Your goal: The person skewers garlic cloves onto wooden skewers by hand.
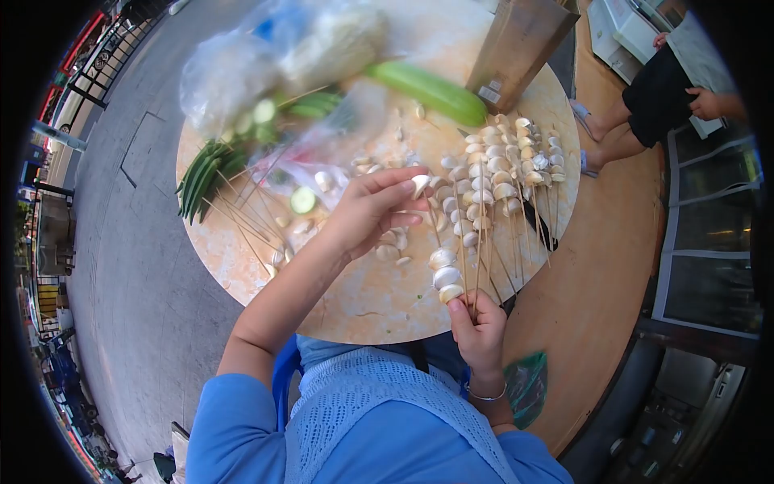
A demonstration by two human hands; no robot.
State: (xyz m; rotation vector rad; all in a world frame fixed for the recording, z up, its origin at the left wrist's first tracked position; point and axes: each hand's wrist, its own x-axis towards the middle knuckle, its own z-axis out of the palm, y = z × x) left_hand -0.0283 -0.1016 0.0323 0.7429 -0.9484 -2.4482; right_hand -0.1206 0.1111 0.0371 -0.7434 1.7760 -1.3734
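Note:
Between the thumb and forefinger of my left hand (367, 211) is a pale garlic clove (420, 186). My right hand (480, 324), near the table's front edge, grips a thin wooden skewer (434, 226) threaded with 3 garlic cloves (445, 277). The skewer's upper tip comes close to the clove in my left hand; whether they touch, I cannot tell. Just beyond my right hand lie several skewers full of garlic cloves (481, 196), side by side. Loose garlic cloves (388, 252) lie scattered beneath my left hand.
On the round table (355, 310) are a long green vegetable (435, 93), a tall brown box (520, 56), plastic bags (230, 81), skewered green pieces (201, 177) and a cut round slice (303, 200). A person (653, 97) stands at the far right. A green bag (526, 387) hangs below the table.

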